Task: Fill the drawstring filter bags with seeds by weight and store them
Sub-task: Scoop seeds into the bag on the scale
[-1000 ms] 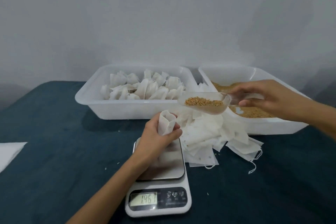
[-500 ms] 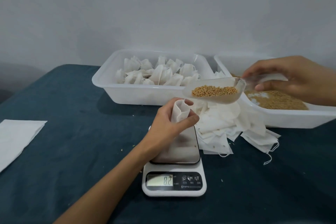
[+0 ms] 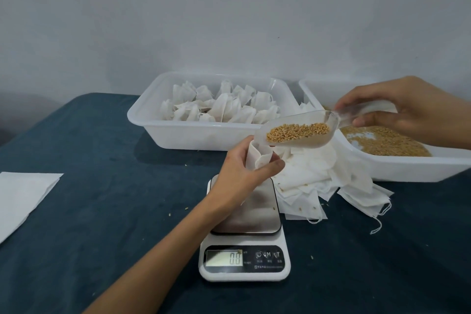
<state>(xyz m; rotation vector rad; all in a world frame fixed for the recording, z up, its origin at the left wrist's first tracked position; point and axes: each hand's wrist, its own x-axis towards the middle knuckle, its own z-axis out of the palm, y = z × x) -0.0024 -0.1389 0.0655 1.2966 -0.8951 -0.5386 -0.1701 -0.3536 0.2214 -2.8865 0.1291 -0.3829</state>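
Observation:
My left hand [image 3: 238, 173] grips a white filter bag [image 3: 258, 157] upright over the steel plate of the kitchen scale [image 3: 246, 245], the bag's mouth held open. My right hand [image 3: 397, 107] holds the handle of a clear plastic scoop [image 3: 298, 132] loaded with golden seeds. The scoop's lip hangs just above the bag's mouth. Behind it, a white tub [image 3: 397, 167] holds loose seeds [image 3: 387, 144]. Another white tub [image 3: 178, 132] at the back holds several filled, tied bags [image 3: 221, 107]. The scale's display shows a low reading.
A heap of empty drawstring bags [image 3: 326, 178] lies right of the scale, strings trailing toward the front. A white sheet [image 3: 20, 194] lies at the left edge of the dark blue tablecloth [image 3: 102, 211]. Stray seeds dot the cloth. A grey wall stands behind.
My right hand brought the loaded scoop leftward and down until its lip reached the bag's mouth. The scale reading dropped. My head shifted, so the scene sits differently in view.

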